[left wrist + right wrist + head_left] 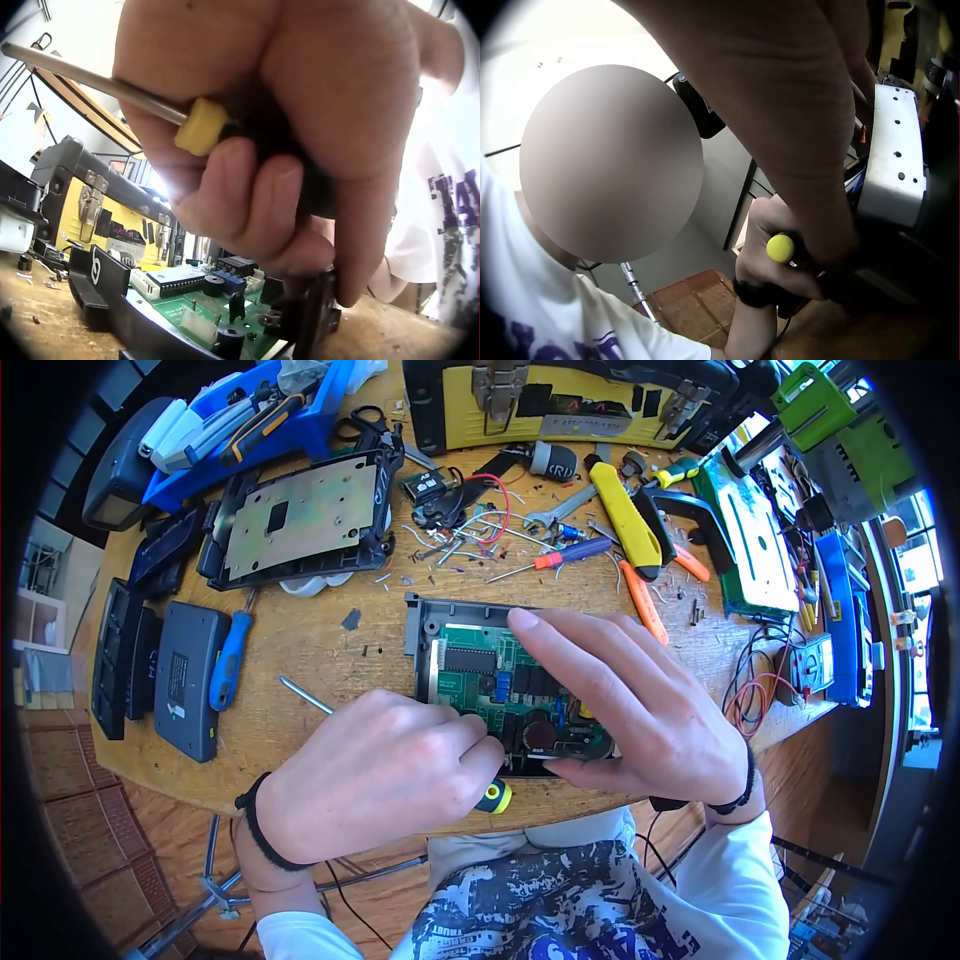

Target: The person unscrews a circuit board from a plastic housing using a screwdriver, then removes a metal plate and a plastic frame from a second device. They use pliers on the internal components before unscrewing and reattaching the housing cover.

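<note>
My left hand (385, 770) holds a screwdriver (201, 126) crosswise in its curled fingers. The shaft points out to the left, and the yellow-and-black handle end shows below the hand. Its thumb and forefinger are right at a dark upright part (319, 315) at the near edge of a black plastic housing (412, 625). In that housing lies a green circuit board (465, 685) with a long chip and several components. From the right, my right hand (640, 705) grips the housing, fingers reaching over the board and thumb at the near edge; part of the board is hidden beneath.
Behind the housing lie wire scraps, a purple-and-red screwdriver (575, 553) and a yellow utility knife (628, 515). A metal-plated black frame (300, 520) sits back left; a blue-handled screwdriver (231, 660) is beside a grey cover (188, 680). A yellow-and-black toolbox (570, 410) stands at the back.
</note>
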Tool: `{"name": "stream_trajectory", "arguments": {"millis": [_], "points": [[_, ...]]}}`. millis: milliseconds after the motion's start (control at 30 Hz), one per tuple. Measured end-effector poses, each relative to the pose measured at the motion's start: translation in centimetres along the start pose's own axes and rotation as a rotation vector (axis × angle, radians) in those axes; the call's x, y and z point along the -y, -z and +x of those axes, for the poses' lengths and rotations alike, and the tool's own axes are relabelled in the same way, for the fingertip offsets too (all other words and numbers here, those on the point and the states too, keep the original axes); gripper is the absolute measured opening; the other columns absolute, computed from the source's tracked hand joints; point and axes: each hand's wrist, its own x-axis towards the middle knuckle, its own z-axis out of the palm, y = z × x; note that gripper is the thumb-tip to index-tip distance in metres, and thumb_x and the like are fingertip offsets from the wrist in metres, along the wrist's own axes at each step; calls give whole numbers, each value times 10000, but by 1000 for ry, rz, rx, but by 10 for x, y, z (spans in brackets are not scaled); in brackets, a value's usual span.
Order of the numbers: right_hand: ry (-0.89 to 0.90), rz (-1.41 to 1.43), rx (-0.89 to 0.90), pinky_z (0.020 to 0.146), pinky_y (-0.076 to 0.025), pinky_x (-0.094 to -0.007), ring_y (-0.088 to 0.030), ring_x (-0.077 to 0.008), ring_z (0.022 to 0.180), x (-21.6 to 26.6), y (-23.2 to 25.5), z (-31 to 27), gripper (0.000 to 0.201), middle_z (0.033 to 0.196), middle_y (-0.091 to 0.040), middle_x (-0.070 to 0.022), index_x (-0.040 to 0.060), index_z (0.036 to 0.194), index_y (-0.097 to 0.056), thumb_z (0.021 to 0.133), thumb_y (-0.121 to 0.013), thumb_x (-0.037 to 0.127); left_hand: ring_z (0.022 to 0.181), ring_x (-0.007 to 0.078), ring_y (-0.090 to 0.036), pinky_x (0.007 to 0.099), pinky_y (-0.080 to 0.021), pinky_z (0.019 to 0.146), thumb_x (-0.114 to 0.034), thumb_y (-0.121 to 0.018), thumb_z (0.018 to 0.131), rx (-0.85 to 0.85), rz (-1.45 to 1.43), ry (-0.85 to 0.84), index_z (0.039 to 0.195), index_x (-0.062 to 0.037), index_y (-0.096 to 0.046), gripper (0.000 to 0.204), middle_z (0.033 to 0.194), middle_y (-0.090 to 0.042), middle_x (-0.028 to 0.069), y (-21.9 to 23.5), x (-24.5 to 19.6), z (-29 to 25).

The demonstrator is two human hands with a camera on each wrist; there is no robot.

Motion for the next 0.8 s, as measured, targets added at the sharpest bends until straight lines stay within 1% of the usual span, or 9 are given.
{"name": "stream_trajectory", "arguments": {"millis": [167, 233, 267, 333, 500, 533, 600, 733, 800], "points": [[-30, 28, 23, 1081, -530, -503, -625, -456, 1267, -3, 1, -1, 1110, 1489, -586, -244, -21, 1642, -453, 671, -956, 169, 706, 257, -706, 402, -574, 579, -108, -743, 757, 8, -16, 11, 828, -62, -665, 114, 778, -635, 64, -1, 0, 1], [-26, 83, 1, 1084, -531, -502, -621, -462, 1279, -7, -2, -1, 1175, 1500, -577, -242, -4, 1674, -409, 650, -966, 140, 709, 258, -706, 404, -572, 579, -105, -746, 749, 18, -26, 10, 833, -61, -663, 126, 780, -633, 64, -1, -1, 1], [-42, 78, 0, 1084, -531, -502, -621, -462, 1279, -10, -2, -1, 1175, 1500, -577, -242, -4, 1674, -409, 650, -966, 140, 711, 262, -702, 406, -567, 578, -103, -751, 740, 3, -27, 15, 833, -58, -653, 143, 781, -627, 67, -1, -1, 1], [-36, 131, -5, 1083, -536, -497, -615, -463, 1293, -14, -3, -1, 1243, 1510, -566, -238, 30, 1713, -345, 642, -970, 114, 712, 267, -699, 407, -562, 578, -101, -756, 730, -15, -41, -3, 833, -55, -643, 159, 782, -621, 70, -2, 0, 3], [-74, 180, -19, 1076, -541, -493, -619, -449, 1288, -22, -9, -4, 1266, 1507, -564, -235, 65, 1738, -290, 666, -961, 112, 707, 297, -681, 425, -539, 568, -104, -799, 664, 9, -70, 30, 854, -41, -637, 258, 811, -634, 89, -2, 0, 2], [-74, 180, -15, 1073, -543, -493, -622, -448, 1284, -21, -8, -4, 1257, 1505, -565, -234, 65, 1739, -289, 675, -957, 115, 707, 297, -681, 425, -539, 568, -104, -799, 664, 14, -71, 25, 854, -41, -637, 258, 811, -634, 89, -1, 0, 3], [-74, 183, -13, 1069, -545, -493, -625, -446, 1280, -20, -9, -4, 1249, 1503, -565, -233, 64, 1739, -288, 683, -954, 119, 712, 220, -690, 372, -562, 580, -97, -712, 791, -24, -18, 9, 813, -72, -605, 112, 760, -589, 48, -1, -1, 5], [-56, 161, -35, 1055, -551, -489, -630, -443, 1261, -20, -12, -5, 1221, 1474, -583, -231, 55, 1732, -304, 699, -949, 126, 708, 223, -686, 377, -557, 571, -97, -707, 779, -1, -18, 3, 816, -64, -609, 110, 766, -592, 52, 0, 0, 6], [-59, 157, -43, 1051, -552, -488, -631, -442, 1256, -21, -12, -7, 1217, 1463, -590, -229, 50, 1729, -311, 699, -952, 137, 711, 234, -683, 386, -553, 566, -100, -739, 745, -19, -21, 13, 827, -55, -612, 158, 772, -594, 57, -1, 0, 6]]}}
